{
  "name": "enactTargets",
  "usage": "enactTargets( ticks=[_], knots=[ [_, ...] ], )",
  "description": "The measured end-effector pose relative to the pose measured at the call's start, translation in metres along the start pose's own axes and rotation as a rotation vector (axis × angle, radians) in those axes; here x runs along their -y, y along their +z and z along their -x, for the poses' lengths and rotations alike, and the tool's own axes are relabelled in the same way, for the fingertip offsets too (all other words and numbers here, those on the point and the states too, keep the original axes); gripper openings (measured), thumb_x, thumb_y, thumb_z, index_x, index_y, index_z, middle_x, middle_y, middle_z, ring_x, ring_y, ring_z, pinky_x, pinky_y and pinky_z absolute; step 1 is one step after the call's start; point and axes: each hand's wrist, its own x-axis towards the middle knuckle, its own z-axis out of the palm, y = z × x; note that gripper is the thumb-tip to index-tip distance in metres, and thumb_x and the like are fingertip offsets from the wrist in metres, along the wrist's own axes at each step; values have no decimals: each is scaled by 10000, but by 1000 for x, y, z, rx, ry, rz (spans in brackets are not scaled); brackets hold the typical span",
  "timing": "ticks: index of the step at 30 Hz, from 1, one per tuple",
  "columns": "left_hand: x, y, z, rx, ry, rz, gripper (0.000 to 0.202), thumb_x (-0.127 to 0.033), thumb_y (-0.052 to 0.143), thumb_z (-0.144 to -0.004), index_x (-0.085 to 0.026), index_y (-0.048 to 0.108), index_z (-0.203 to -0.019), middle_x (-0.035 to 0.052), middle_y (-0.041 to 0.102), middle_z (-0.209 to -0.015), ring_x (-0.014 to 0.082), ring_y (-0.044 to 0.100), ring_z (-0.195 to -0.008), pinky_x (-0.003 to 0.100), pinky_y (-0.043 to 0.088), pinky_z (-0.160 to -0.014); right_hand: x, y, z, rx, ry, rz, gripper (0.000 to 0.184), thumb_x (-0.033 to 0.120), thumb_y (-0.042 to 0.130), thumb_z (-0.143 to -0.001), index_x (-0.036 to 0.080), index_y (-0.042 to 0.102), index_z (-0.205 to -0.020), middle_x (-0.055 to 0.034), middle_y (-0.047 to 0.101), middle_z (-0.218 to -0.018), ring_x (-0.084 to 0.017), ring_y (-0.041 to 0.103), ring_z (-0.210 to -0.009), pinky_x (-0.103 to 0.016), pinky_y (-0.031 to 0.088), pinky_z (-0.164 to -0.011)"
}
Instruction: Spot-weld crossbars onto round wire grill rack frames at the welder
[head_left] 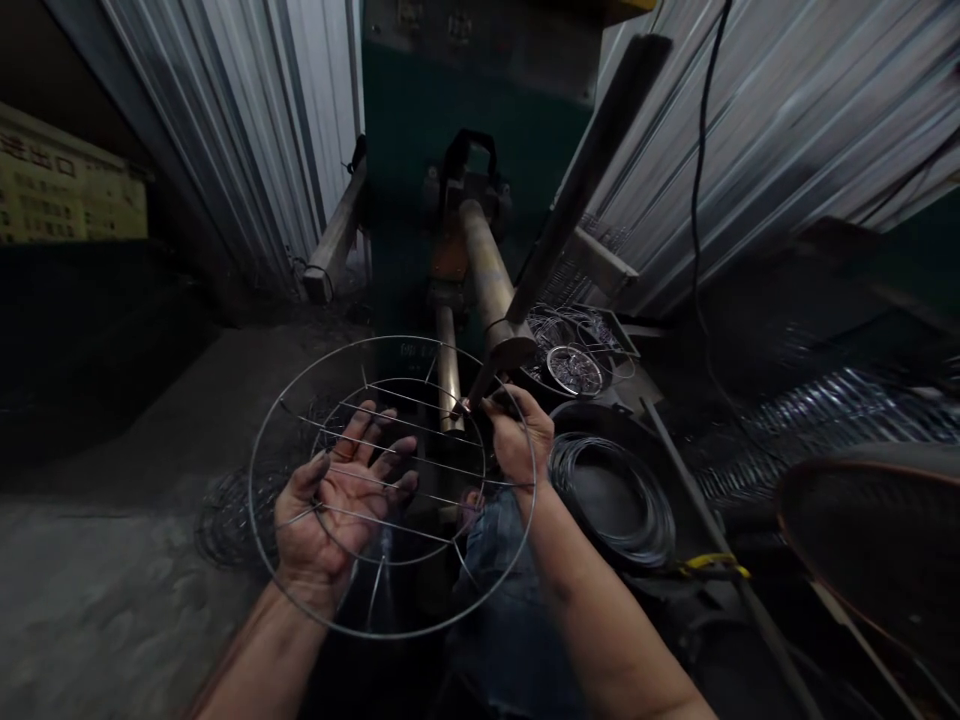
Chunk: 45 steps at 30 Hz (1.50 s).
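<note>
A round wire grille (259,455), two concentric rings joined by straight wires, is held flat in front of me. My left hand (337,500) lies palm up beneath it, grimy fingers spread and supporting the crossing wires. My right hand (517,430) is closed in a pinch on the grille's wires at its far right side, just under the tip of the welding machine's lower arm (484,270). A dark slanted upper bar (585,180) comes down to the same spot.
The green welding machine (480,130) stands ahead against corrugated metal walls. Coils of wire (611,490) and small wire rings in a tray (574,365) lie at the right. A large round dark object (877,540) sits far right. Concrete floor spreads left.
</note>
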Motion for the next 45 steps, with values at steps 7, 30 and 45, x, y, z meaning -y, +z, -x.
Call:
enactTargets(
  ticks=[7, 30, 45],
  knots=[
    [1, 5, -2, -43, 38, -14, 623, -268, 496, -778, -135, 433, -1383, 118, 337, -1487, 352, 509, -1174, 479, 528, -840, 2, 5, -9, 26, -28, -19, 78, 240, 646, -698, 191, 665, -756, 31, 593, -676, -136, 528, -653, -256, 436, -653],
    [6, 0, -25, -131, -393, 39, 806, -679, 381, -823, -79, 442, -1357, 201, 654, -1000, 344, 642, -839, 485, 513, -653, 30, -62, 57, 35, 289, -269, 135, 294, 726, -752, 189, 696, -831, -20, 664, -728, -117, 562, -532, -235, 452, -495],
    [46, 22, 13, 199, -614, 84, 643, -329, 466, -828, -38, 371, -1393, 239, 402, -1411, 347, 491, -1215, 379, 529, -777, 10, -60, 7, -1, 284, -231, 252, 303, 803, -588, 170, 677, -761, 40, 566, -572, -79, 425, -394, -207, 305, -371]
  ],
)
